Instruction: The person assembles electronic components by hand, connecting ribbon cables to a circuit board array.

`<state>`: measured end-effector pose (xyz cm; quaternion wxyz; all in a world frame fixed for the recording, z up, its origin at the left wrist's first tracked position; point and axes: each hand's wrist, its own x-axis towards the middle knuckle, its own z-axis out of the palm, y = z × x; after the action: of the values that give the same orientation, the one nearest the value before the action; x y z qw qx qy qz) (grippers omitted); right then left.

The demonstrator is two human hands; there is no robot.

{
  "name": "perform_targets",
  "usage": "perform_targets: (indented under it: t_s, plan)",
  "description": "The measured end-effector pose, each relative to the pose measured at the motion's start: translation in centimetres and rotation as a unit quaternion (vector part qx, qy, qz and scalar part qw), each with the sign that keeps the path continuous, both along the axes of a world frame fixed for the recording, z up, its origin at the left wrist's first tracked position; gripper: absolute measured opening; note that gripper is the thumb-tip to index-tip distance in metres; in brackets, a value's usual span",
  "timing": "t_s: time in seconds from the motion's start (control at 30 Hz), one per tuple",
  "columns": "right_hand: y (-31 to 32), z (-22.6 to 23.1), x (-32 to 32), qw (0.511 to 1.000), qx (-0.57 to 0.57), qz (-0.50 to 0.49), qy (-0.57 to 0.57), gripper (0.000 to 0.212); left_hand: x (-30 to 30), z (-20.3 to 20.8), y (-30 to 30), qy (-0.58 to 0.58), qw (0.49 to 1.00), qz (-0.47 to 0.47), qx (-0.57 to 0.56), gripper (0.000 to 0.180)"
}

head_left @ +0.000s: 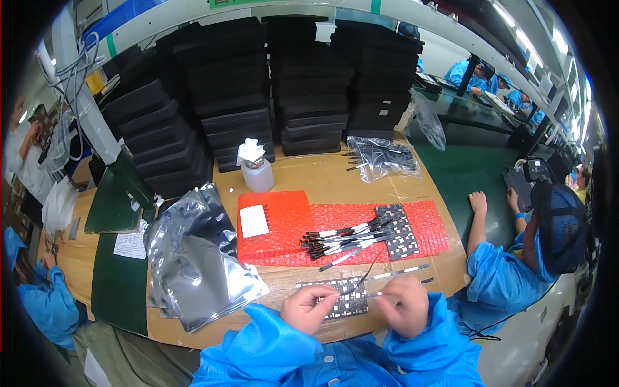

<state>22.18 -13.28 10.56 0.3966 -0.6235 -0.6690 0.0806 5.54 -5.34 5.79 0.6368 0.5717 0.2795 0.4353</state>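
My left hand (311,308) is closed in a pinch on a thin dark flexible strip (369,271), which curves up and to the right. Opposite it, my right hand (406,304) is also closed; a small pale sliver shows at its fingertips, too small to name. Under and between both hands lies a dark panel of small circuit boards (348,303), partly covered by the left hand. Two loose black-and-white strips (406,271) rest just beyond the right hand. Farther off, a bundle of similar strips (338,238) sits on red bubble wrap (425,226), beside a second board panel (401,235).
Silver antistatic bags (193,258) lie at left, near a white-topped bottle (258,173). Tall stacks of black trays (225,84) line the back. A clear bag of strips (383,157) lies at back right. A co-worker in blue (516,258) sits close on the right.
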Motion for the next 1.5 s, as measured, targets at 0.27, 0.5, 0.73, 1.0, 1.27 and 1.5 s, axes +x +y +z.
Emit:
perform_targets:
  t_s: [0.27,0.5,0.73,1.0,1.27,1.5]
  plan:
    - [2.3,-3.1,-1.4,0.683,-0.173,0.024,0.709,0.033,-0.6,-1.8,-3.1,-0.016,0.993,-0.021,-0.114,0.009]
    - [3.5,-2.5,0.2,0.684,-0.132,-0.036,0.716,0.031,-2.6,-4.2,-4.3,0.027,0.986,-0.059,-0.156,0.014]
    - [2.1,-0.9,0.3,0.792,-0.19,0.002,0.58,0.031,-2.6,-1.7,-2.3,0.131,0.978,-0.138,-0.08,0.023]
    - [1.2,1.0,1.0,0.817,-0.363,0.089,0.44,0.031,1.2,0.9,0.1,-0.025,0.979,-0.151,-0.133,0.037]
    - [2.0,2.1,1.3,0.874,-0.423,0.103,0.217,0.035,1.8,0.0,1.2,0.094,0.977,-0.14,-0.13,0.02]
    - [2.2,1.8,2.2,0.837,-0.452,0.071,0.301,0.025,1.6,-1.1,1.0,0.082,0.993,-0.085,-0.016,0.017]
